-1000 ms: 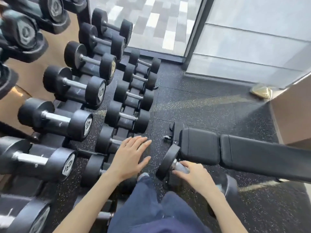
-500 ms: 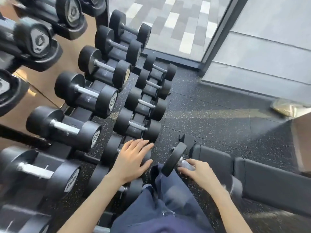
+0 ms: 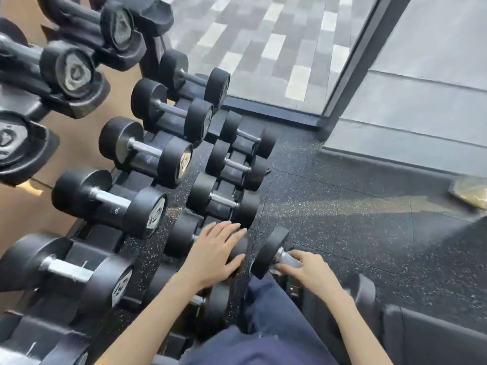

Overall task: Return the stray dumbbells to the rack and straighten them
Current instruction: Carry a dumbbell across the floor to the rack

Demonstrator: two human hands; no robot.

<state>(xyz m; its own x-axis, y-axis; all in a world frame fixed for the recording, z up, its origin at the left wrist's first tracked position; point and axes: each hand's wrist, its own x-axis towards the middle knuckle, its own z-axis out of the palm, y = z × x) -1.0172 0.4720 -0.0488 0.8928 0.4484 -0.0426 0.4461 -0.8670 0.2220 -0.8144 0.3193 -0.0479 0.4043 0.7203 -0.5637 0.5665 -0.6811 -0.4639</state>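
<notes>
Clamps right hand [image 3: 311, 275] fingers on stray dumbbell [image 3: 268, 252] handle, axis roughly parallel to racked dumbbell [image 3: 181, 235] just left, under flat left hand [image 3: 213, 254].

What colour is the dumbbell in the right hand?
The dumbbell has black ends and a silver handle; head view.

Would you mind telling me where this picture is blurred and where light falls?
Head view: motion blur smears the upper-rack dumbbells at left; the right hand and its dumbbell are slightly soft; a sunlit band crosses the floor.
</notes>
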